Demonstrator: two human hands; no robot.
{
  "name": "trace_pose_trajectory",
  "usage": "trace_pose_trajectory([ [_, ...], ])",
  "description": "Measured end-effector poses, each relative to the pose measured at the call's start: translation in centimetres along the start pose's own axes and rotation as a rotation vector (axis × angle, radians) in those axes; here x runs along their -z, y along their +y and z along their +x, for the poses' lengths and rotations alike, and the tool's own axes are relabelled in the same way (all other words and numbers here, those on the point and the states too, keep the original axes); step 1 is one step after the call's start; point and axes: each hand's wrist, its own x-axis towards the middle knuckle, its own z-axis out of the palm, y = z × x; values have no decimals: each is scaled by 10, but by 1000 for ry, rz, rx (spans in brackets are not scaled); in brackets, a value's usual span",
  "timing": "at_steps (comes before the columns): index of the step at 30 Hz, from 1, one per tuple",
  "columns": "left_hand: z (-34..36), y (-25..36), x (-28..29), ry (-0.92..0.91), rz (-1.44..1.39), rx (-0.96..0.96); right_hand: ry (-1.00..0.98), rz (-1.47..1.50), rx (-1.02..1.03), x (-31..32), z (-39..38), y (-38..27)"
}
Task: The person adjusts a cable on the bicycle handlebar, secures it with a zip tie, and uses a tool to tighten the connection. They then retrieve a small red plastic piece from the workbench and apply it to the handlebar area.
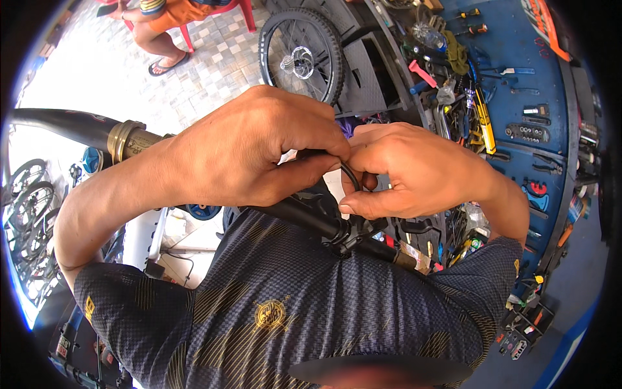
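Observation:
My left hand (pixel 259 152) is closed, thumb and forefinger pinched at the end of a thin black cable or hose (pixel 350 175). Close beside it, my right hand (pixel 418 170) has its fingers curled around the same curved piece, the thumb pointing left. Where it runs behind the fingers is hidden. Below both hands a black tube, apparently a bicycle part (pixel 301 217), slants down to the right. It meets a black clamp with a lever (pixel 356 233) just under my right thumb.
A thick black tube (pixel 58 122) with a bronze collar (pixel 126 139) passes behind my left forearm. A bicycle wheel (pixel 301 58) stands ahead. Tools hang on a blue board (pixel 528 97) at right, beside a cluttered bench (pixel 453 84). A seated person (pixel 172 19) is at far left.

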Motion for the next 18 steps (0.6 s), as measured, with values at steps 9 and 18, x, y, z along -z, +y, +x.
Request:
trace_pose_trajectory([
  [9, 1, -1, 1, 1, 2, -21, -65, 147, 142, 8, 4, 16],
  [18, 0, -1, 1, -2, 2, -12, 29, -50, 131, 5, 3, 10],
])
